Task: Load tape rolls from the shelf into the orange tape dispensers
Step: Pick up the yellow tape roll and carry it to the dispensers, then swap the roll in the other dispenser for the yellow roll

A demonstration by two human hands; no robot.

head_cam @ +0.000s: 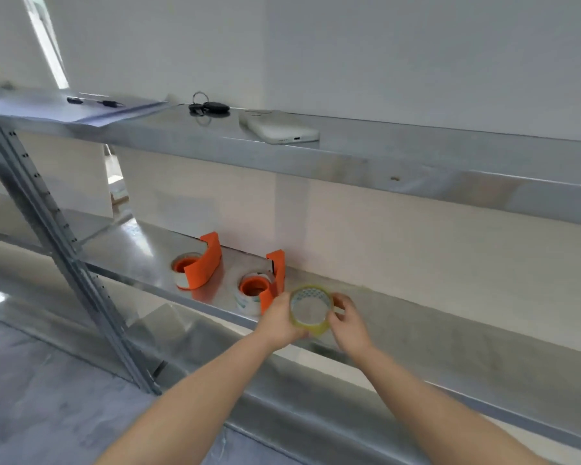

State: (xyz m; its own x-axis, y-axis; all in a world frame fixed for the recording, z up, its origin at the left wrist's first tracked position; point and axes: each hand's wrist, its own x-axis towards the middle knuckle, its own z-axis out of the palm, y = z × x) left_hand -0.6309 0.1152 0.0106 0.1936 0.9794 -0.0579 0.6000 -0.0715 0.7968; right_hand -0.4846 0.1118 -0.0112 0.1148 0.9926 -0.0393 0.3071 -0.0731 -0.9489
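A clear, yellowish tape roll is held upright above the front of the middle metal shelf, its open core facing me. My left hand grips its left rim and my right hand grips its right rim. Two orange tape dispensers stand on the same shelf, each with a tape roll on its hub. One dispenser is further left. The other dispenser is just left of my left hand.
The upper shelf carries a white phone, a key bunch and papers with pens. A slanted perforated steel post stands at the left. A lower shelf edge runs under my forearms.
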